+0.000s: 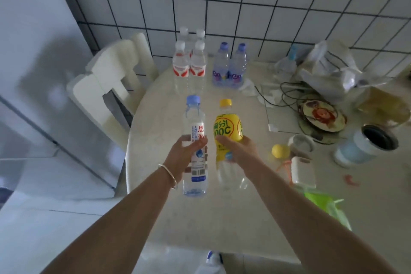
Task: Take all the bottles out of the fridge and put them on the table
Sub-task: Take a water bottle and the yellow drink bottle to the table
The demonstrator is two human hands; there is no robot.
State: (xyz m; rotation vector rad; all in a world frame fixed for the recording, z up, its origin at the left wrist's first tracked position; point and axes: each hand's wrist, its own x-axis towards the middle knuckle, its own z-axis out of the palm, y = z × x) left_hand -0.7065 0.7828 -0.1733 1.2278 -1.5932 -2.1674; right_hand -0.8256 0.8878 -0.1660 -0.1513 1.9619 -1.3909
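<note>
My left hand (182, 153) grips a clear water bottle (195, 176) with a blue cap and a white label. My right hand (240, 150) grips a bottle with a yellow cap and yellow label (226, 127). I hold both upright over the near left part of the pale round table (155, 131). At the back of the table stand several clear bottles with white caps and red labels (189, 62). Beside them, to the right, are two bottles with purple caps and purple labels (230, 66). The grey fridge (33, 73) fills the left side, its door shut.
A white chair (109, 82) stands between the fridge and the table. The table's right half holds crumpled plastic bags (329, 69), a cable (287, 95), a patterned plate (322, 115), a jar (364, 147), a lemon (280, 151), a small white cup (301, 142) and a green bag (327, 204).
</note>
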